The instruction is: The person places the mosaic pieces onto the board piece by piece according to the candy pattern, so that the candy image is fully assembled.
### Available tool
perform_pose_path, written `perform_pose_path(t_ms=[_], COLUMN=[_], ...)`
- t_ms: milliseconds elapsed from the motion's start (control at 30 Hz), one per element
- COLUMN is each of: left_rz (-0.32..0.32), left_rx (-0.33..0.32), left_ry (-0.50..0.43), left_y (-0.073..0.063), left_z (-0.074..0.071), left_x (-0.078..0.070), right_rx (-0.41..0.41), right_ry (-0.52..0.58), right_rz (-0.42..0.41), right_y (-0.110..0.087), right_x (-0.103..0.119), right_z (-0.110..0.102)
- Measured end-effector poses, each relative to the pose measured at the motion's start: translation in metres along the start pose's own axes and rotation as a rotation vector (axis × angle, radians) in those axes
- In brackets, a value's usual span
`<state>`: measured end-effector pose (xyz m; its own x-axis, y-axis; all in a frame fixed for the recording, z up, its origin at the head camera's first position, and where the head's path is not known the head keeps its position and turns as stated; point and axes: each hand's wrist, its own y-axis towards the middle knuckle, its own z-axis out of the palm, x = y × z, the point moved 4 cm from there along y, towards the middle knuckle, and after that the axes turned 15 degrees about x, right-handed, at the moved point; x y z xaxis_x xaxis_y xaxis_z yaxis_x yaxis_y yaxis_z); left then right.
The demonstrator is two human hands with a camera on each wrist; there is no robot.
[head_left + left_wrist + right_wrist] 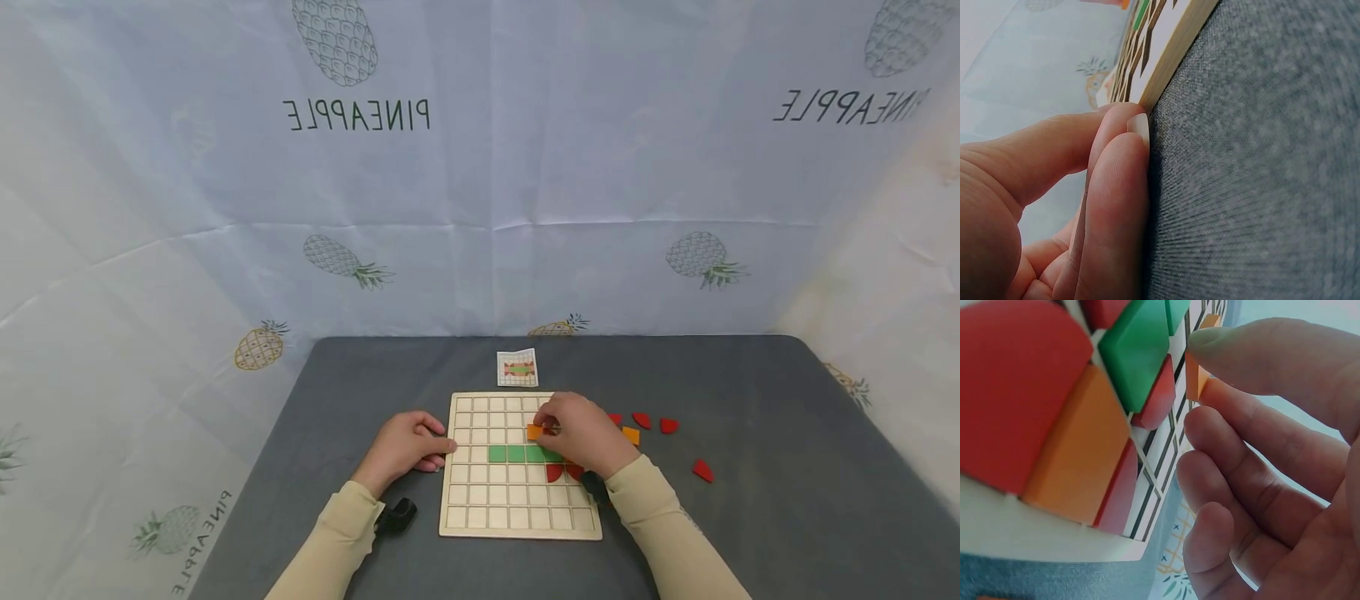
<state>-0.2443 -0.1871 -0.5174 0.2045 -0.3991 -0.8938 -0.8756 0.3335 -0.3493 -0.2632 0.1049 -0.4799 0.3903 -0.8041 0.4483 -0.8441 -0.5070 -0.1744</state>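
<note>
A pale wooden grid board (pixel 477 517) lies on the table. My left hand (pixel 405 450) holds its left edge, the thumb at the rim and the fingertips against the side. Over the board's upper right part, my right hand (pixel 581 429) pinches an orange square tile (pixel 1194 378) between thumb and index finger. Green square tiles (pixel 516 454) form a row across the middle cells. Below the row's right end sit red rounded pieces (pixel 553 473). In the right wrist view, another orange tile (pixel 1079 450) lies between red pieces near the board's edge. My right hand hides some cells.
Loose red pieces (pixel 669 426) and an orange tile (pixel 632 435) lie right of the board, with a red piece (pixel 702 471) farther right. A small card (pixel 517 368) printed with a coloured grid pattern lies behind the board. Pineapple-printed cloth (pixel 487 183) hangs around the grey table (pixel 750 400).
</note>
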Motion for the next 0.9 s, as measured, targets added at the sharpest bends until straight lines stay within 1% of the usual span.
perform_pose_path(t_ms=[233, 567, 733, 900], left_rz=[0.003, 0.001, -0.002, -0.005], left_rx=[0.006, 0.01, 0.001, -0.004], left_ry=[0.0, -0.006, -0.004, 0.0], left_y=[-0.0012, -0.0007, 0.0001, 0.0016], left_z=[-0.0006, -0.0007, -0.0012, -0.0012], left_x=[0.0009, -0.0001, 0.0008, 0.0019], right_rx=[0.015, 0.015, 0.013, -0.009], right_ry=[-0.003, -0.034, -0.041, -0.023], right_rz=[-0.015, -0.002, -0.005, -0.002], right_y=[0.0007, 0.002, 0.0025, -0.0049], right_x=[0.0021, 0.0027, 0.0044, 0.0009], right_z=[0.0025, 0.0023, 0.0016, -0.0047])
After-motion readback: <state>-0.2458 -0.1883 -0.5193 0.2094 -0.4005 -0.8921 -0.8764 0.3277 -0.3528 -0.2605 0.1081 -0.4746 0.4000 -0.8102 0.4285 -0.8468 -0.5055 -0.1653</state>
